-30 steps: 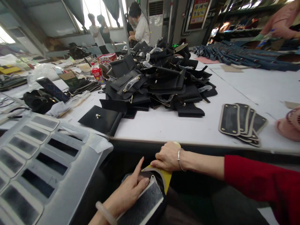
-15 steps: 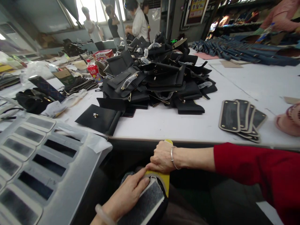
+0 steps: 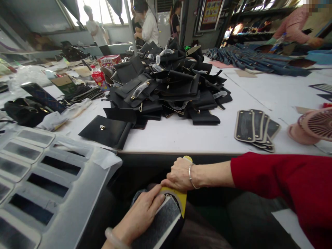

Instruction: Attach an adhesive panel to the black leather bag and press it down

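Note:
My right hand (image 3: pixel 178 174) is closed around the upper part of a yellow scraper-like tool (image 3: pixel 181 199), whose wide lower part has a curved edge. That edge lies by the end of a dark grey panel (image 3: pixel 164 218) with pale borders, on something black over my lap. My left hand (image 3: pixel 144 209) lies along the panel's left side and holds it, thumb on its face. Its fingertips reach the yellow tool beside my right hand. The undersides of the panel and the left fingers are hidden.
A grey-covered board (image 3: pixel 85 193) with several pale-edged panels stands at left. On the white table (image 3: pixel 166 138) are a heap of black bag pieces (image 3: pixel 176 83), a black flap piece (image 3: pixel 103 131), stacked dark panels (image 3: pixel 245 126) and a pink fan (image 3: pixel 308 126). People are beyond.
My view has turned slightly right, bringing more of the pink fan into sight. Both hands keep nearly the same hold on the tool and panel.

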A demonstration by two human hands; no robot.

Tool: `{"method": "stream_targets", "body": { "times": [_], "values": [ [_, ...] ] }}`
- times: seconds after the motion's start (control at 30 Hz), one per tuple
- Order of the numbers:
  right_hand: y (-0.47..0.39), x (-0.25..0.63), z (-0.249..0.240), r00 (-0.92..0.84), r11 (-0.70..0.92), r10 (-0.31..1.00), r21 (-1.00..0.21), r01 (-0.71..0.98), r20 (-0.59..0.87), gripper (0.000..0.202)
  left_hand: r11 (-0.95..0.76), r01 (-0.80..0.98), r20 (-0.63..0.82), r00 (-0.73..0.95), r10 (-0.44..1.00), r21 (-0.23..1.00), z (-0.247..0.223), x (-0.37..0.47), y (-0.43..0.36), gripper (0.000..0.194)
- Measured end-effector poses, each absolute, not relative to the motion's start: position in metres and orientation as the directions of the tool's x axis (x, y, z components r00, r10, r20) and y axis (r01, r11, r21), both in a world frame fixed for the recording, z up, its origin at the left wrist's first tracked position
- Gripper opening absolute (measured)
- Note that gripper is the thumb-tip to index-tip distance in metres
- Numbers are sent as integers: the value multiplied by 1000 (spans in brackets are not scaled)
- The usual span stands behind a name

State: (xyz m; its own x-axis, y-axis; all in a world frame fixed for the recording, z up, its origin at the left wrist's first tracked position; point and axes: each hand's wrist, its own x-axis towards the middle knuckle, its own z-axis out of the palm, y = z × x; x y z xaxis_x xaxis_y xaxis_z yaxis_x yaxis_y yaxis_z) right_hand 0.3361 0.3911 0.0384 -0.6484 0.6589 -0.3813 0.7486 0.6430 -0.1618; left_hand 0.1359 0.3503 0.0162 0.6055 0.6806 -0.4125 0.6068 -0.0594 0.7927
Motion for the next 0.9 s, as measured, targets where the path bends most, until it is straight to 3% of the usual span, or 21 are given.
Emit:
{"method": "stream_targets", "body": {
  "times": [0.73,0.9],
  "values": [
    [359,336,27,-536,509,772,-173,843,-343,64,-160,633,-379,625,682,757,17,136,343,37],
    [348,334,28,-506,457,788,-218,862,-350,68,-106,541,-359,679,640,834,26,135,348,43]
  ]
}}
